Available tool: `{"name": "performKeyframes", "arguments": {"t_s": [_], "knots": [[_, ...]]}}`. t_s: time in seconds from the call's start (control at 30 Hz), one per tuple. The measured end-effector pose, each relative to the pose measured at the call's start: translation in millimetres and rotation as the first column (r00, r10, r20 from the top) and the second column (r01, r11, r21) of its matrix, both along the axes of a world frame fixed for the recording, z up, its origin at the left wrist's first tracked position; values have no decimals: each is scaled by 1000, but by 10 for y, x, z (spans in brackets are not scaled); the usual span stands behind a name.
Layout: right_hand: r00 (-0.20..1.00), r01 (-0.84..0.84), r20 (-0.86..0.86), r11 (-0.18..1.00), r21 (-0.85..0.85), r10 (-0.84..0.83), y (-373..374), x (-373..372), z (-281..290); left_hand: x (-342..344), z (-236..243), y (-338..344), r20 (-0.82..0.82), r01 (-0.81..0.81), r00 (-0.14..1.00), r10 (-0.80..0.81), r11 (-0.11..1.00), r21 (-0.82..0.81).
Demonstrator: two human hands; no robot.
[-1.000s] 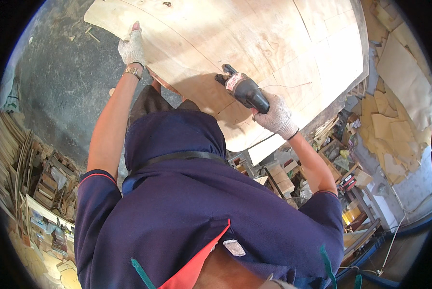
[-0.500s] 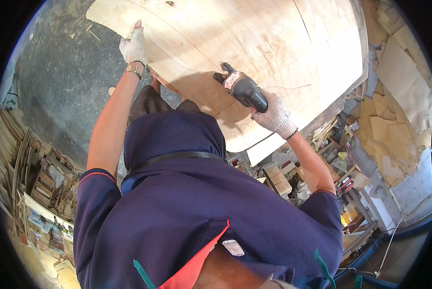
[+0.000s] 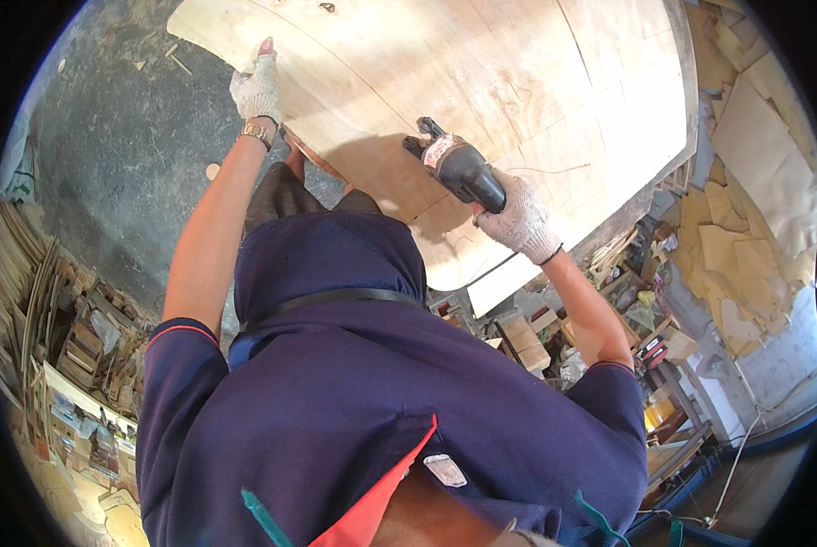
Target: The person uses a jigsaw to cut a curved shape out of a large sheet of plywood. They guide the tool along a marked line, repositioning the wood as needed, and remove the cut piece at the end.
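A large pale plywood sheet [image 3: 363,91] with curved edges and dark joint lines spreads in front of me. My left hand [image 3: 256,91], in a whitish knitted glove, is closed on the sheet's left edge, with its bare thumb tip pointing away. My right hand [image 3: 521,219], gloved the same way, wraps round the rear of a black handheld power tool [image 3: 468,170] with a pinkish-white patterned band. The tool's forked dark front end is over the sheet; whether it touches the wood I cannot tell. A thin dark line runs across the wood right of the tool.
Dark concrete floor [image 3: 144,137] with small scraps lies at the left. Wood strips [image 3: 25,301] are stacked at the lower left. Cluttered wood blocks [image 3: 522,342] and bits sit below the sheet's right side. Thin tan offcuts [image 3: 732,255] and a loose cord [image 3: 732,465] are at the right.
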State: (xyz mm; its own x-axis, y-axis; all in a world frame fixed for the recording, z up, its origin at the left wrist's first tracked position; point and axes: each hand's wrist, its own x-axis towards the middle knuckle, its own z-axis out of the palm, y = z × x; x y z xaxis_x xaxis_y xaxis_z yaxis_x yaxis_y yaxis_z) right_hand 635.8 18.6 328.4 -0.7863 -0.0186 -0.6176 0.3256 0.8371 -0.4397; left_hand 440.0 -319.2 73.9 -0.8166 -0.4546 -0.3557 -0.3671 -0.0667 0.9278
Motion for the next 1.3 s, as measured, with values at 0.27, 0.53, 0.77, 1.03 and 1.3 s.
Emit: {"name": "performKeyframes", "arguments": {"t_s": [0.27, 0.53, 0.77, 1.03, 1.3], "knots": [[1000, -18, -1, 999, 29, 18, -41, -55, 39, 22, 105, 29, 12, 25, 1000, -25, 999, 25], [999, 0, 47, 1000, 4, -1, -53, -111, 37, 46, 243, 81, 26, 30, 999, -30, 1000, -10], [999, 2, 34, 1000, -27, -1, -93, -165, 34, 45, 162, 10, 83, 11, 997, -3, 996, -88], [1000, -14, 24, 1000, 9, 13, -52, -159, 40, 70, 260, 105, 113, 76, 991, -68, 994, -73], [996, -28, 90, 999, 32, 25, -59, -208, 68, 65, 183, 120, 51, 29, 998, -29, 1000, -2]]}}
